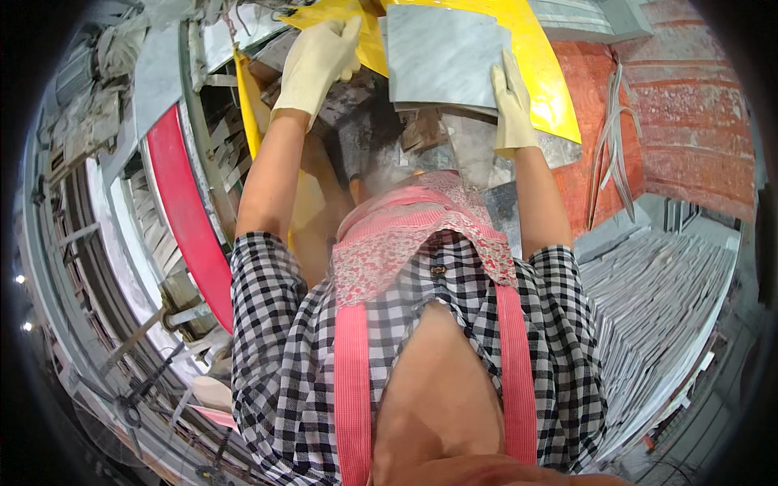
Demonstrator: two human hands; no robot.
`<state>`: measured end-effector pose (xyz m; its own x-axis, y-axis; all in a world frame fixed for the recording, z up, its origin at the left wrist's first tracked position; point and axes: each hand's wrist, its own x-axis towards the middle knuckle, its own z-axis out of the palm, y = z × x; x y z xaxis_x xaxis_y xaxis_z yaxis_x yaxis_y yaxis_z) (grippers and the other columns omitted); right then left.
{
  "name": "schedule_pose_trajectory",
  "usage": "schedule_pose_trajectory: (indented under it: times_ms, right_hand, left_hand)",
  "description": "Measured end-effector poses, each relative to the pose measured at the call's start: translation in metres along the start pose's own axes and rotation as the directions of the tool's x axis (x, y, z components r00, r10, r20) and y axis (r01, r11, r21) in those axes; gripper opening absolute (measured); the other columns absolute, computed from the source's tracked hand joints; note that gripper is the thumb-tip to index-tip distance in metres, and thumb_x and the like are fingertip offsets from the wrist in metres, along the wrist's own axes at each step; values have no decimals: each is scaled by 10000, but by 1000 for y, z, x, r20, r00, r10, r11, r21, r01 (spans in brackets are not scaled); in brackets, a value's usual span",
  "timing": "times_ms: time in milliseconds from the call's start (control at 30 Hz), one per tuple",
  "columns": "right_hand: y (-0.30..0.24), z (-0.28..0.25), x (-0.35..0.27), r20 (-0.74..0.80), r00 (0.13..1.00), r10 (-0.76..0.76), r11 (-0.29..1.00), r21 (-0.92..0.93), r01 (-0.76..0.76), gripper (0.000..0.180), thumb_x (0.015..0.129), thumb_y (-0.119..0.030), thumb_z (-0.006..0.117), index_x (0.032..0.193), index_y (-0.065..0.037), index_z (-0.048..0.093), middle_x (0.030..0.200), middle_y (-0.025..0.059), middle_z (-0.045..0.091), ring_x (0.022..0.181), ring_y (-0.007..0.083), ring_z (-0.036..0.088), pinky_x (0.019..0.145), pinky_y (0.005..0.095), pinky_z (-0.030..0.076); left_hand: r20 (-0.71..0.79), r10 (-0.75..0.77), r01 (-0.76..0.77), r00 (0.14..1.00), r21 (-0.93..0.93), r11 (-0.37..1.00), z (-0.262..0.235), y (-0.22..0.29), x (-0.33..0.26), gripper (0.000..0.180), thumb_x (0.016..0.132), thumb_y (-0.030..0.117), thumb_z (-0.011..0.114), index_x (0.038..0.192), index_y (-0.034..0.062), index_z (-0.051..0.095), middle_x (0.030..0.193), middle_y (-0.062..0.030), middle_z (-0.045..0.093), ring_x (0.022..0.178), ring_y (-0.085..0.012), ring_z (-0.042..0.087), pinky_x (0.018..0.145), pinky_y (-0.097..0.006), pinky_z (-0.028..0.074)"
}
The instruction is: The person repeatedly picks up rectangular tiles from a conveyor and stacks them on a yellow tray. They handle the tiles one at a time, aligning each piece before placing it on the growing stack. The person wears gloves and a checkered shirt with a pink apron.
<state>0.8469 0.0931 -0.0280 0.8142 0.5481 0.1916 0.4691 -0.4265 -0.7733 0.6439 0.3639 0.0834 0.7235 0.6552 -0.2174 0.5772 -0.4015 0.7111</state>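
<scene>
Both my hands wear cream-coloured gloves. A small stack of square grey marbled tiles [444, 55] lies at the top middle, over a shiny yellow sheet [548, 73]. My right hand [512, 104] grips the tiles' right edge, thumb side on the top face; the other fingers are partly hidden. To the left of the stack, apart from it, my left hand [318, 66] is raised beside another part of the yellow covering, its fingers curled in. Whether anything sits in those curled fingers is hidden.
At the right, many thin grey slabs [660, 324] stand packed in rows. Orange-red panels [689, 121] and a bundle of pale straps [613, 146] lie above them. A red machine strip [190, 219] and metal frames run along my left. A pink apron [413, 219] covers my front.
</scene>
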Motion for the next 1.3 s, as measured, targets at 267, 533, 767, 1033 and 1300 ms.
schedule_pose_trajectory:
  times_ms: [267,533,767,1033,1300]
  right_hand:
    - [-12,-10,1,49,990,130,987,85,-134,513,1065,-252,516,1522,-28,456,1574,179,451,1454,281,423,1197,346,314]
    - [-17,-11,-2,69,994,83,985,143,-92,515,1062,-200,508,1522,18,432,1565,183,458,1436,265,434,1188,346,319]
    - [-15,-15,-1,74,994,77,989,125,-85,503,1062,-181,491,1520,20,433,1559,184,465,1438,265,434,1194,345,315]
    - [-18,-14,5,53,997,53,993,105,-58,491,1063,-159,472,1518,22,433,1552,185,472,1440,266,434,1200,345,309]
    - [-31,-12,-1,44,999,-6,997,74,3,479,1068,-150,453,1515,22,435,1546,186,480,1439,266,434,1203,344,307]
  left_hand:
    - [-8,185,-178,983,-318,931,89,-36,23,582,993,382,541,1422,-11,542,1287,-240,669,1199,-327,641,1028,-403,479]
    - [-17,67,-67,998,-35,997,107,-7,7,657,982,388,495,1397,-121,464,1212,-329,649,1062,-435,678,929,-494,546]
    - [-108,58,-46,992,115,992,127,-6,13,578,999,391,467,1362,-60,466,1134,-263,685,986,-401,713,830,-523,566]
    - [-34,-20,21,999,38,999,113,-3,10,538,988,398,435,1277,-46,532,988,-278,714,937,-442,704,852,-547,547]
    - [-16,-30,30,999,7,1000,117,-4,6,606,993,382,408,1379,-70,526,1056,-267,712,993,-436,691,882,-527,541]
